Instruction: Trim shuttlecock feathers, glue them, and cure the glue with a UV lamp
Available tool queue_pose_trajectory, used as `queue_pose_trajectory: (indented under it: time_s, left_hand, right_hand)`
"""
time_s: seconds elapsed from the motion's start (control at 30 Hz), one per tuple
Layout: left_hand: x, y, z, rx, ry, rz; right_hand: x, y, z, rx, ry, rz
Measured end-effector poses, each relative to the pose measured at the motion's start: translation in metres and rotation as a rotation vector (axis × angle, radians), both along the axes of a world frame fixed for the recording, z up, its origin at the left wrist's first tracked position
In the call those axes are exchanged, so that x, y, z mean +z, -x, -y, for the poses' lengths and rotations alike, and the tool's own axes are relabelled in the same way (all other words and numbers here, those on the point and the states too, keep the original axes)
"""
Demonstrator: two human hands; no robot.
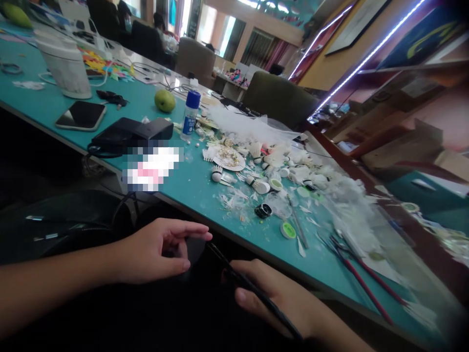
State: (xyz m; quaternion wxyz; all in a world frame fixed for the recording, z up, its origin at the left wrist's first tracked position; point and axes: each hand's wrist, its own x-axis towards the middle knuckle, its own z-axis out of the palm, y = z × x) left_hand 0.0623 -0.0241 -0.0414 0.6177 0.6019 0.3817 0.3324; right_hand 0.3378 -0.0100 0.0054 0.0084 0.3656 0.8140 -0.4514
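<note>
My left hand [156, 252] hovers in front of the table's near edge, thumb apart from the fingers and index finger stretched out. Nothing shows in it. Its fingertips are close to the tip of a slim black tool [262, 296]; whether they touch I cannot tell. My right hand [278, 298] is closed around that tool, which slants from upper left to lower right. Its exact kind is unclear. Beyond the hands, on the table, lie several shuttlecocks [217, 173], a paper plate of small beads [229, 159], a green-filled round tub [288, 230] and a small black jar [263, 210].
A glue bottle [188, 117] with a blue cap stands on the green table [190, 186]. Left of it are a green fruit [164, 100], a black case [128, 134], a phone [81, 116] and a white cup [68, 66]. Red-handled scissors [361, 278] lie at right.
</note>
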Motion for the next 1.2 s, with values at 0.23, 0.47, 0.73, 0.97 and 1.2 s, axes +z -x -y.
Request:
queue_pose_trajectory:
  time_s: [0.23, 0.47, 0.73, 0.97, 1.2]
  left_hand:
    - [0.003, -0.002, 0.005, -0.069, 0.042, -0.088]
    - [0.003, -0.005, 0.005, -0.117, 0.080, -0.076]
    - [0.002, -0.006, 0.007, -0.117, 0.122, -0.057]
    - [0.003, -0.007, 0.008, -0.139, 0.135, -0.062]
    - [0.000, -0.007, 0.007, -0.159, 0.164, -0.023]
  right_hand:
    - [-0.011, 0.008, -0.001, 0.097, 0.221, -0.063]
    - [-0.018, 0.010, 0.002, 0.091, 0.249, -0.098]
    - [-0.021, 0.011, 0.003, 0.118, 0.225, -0.097]
    - [-0.022, 0.013, 0.003, 0.127, 0.212, -0.099]
    - [-0.024, 0.013, 0.004, 0.118, 0.208, -0.099]
